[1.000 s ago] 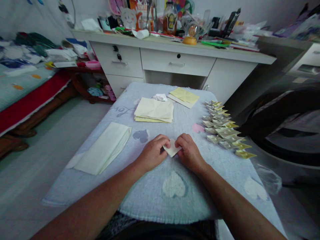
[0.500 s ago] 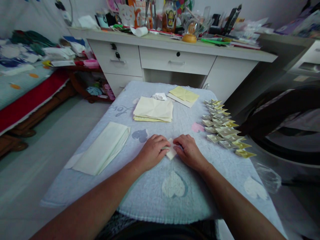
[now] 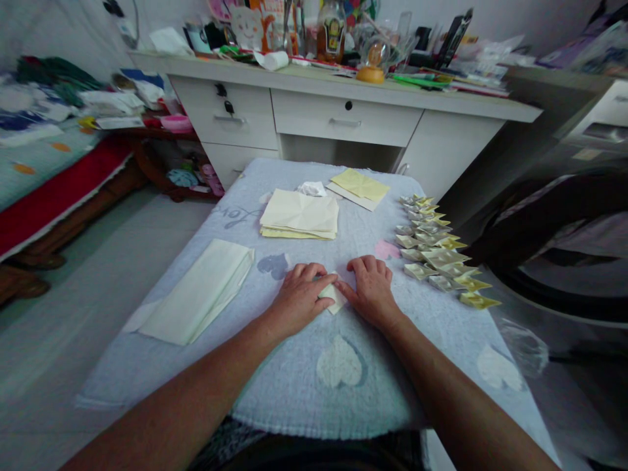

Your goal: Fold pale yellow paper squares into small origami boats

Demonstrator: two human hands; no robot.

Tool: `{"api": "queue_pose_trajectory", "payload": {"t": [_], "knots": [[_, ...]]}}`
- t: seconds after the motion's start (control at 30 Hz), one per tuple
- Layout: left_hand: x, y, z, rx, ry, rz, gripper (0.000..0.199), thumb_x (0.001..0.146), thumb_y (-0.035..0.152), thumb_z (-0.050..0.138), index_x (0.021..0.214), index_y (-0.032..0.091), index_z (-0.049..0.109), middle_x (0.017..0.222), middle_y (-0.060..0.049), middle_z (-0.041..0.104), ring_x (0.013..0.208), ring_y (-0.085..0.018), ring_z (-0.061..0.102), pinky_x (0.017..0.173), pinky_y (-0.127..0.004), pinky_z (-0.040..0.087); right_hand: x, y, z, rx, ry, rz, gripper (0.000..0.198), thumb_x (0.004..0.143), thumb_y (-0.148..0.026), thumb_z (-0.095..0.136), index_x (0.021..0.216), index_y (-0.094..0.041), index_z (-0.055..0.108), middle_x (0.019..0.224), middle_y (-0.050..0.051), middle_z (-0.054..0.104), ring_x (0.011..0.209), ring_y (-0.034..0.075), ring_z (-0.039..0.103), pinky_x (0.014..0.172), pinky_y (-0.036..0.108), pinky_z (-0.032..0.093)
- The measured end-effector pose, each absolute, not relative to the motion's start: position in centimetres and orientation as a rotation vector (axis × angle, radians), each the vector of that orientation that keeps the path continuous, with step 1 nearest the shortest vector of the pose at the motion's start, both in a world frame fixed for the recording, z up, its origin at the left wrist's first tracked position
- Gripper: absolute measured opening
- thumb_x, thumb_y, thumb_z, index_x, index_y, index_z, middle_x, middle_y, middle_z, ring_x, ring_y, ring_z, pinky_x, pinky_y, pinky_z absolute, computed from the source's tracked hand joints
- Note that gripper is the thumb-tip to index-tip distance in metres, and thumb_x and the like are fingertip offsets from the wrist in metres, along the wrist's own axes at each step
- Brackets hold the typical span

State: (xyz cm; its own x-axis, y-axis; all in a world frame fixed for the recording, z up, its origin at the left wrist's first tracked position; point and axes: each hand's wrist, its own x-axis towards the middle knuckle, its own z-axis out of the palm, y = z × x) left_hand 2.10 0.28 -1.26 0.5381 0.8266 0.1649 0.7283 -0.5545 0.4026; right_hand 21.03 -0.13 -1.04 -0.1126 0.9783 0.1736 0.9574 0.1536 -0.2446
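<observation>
A small folded piece of pale paper (image 3: 336, 301) lies on the cloth-covered table in front of me, partly hidden by my fingers. With its index finger and thumb, my left hand (image 3: 301, 292) holds the paper's left side against the cloth. My right hand (image 3: 371, 292) is open, fingers apart, its thumb reaching the paper's upper right edge near the left index fingertip. Beyond both hands sits a stack of creased cream and yellow sheets (image 3: 299, 212). Rows of small folded paper boats (image 3: 439, 245) stand along the table's right side.
A long folded white paper bundle (image 3: 199, 291) lies at the left. Toward the back are a crumpled white tissue (image 3: 313, 189) and yellow sheets (image 3: 360, 184). Behind the table stands a white drawer desk (image 3: 343, 121) crowded with objects; a front-loading washing machine (image 3: 579, 261) is at the right.
My right hand has opened, its fingers lifting away from the paper and spreading. My left index finger has stretched rightward across the paper's top.
</observation>
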Motion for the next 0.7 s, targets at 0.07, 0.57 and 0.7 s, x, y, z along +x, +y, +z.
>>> {"api": "queue_pose_trajectory", "payload": {"t": [0.07,0.57,0.7], "knots": [[2.1,0.2,-1.2,2.503,1.351,0.445,0.051,0.082,0.036,0.068,0.132,0.032,0.056,0.127,-0.005,0.053,0.113,-0.027,0.045,0.098,-0.043,0.039,20.9,0.0,-0.9,-1.922,-2.118,0.065,0.040,0.089,-0.056,0.052,0.106,-0.021,0.058,0.109,0.011,0.054,0.100,0.030,0.047,0.083,0.043,0.036],[1.6,0.1,-1.2,2.569,1.452,0.309,0.056,0.086,0.050,0.059,0.139,0.039,0.046,0.141,-0.007,0.043,0.122,-0.032,0.038,0.100,-0.049,0.033,23.5,0.1,-1.0,-1.759,-2.229,0.257,0.044,0.079,-0.047,0.068,0.113,-0.021,0.055,0.117,0.010,0.054,0.104,0.029,0.048,0.088,0.043,0.036],[1.4,0.3,-1.3,2.577,1.354,0.423,0.056,0.085,0.046,0.062,0.137,0.033,0.048,0.139,-0.009,0.046,0.121,-0.033,0.039,0.101,-0.051,0.033,23.7,-0.3,-0.3,-1.624,-2.208,0.358,0.038,0.075,-0.033,0.073,0.109,-0.022,0.057,0.117,0.009,0.053,0.107,0.028,0.046,0.089,0.042,0.036]]}}
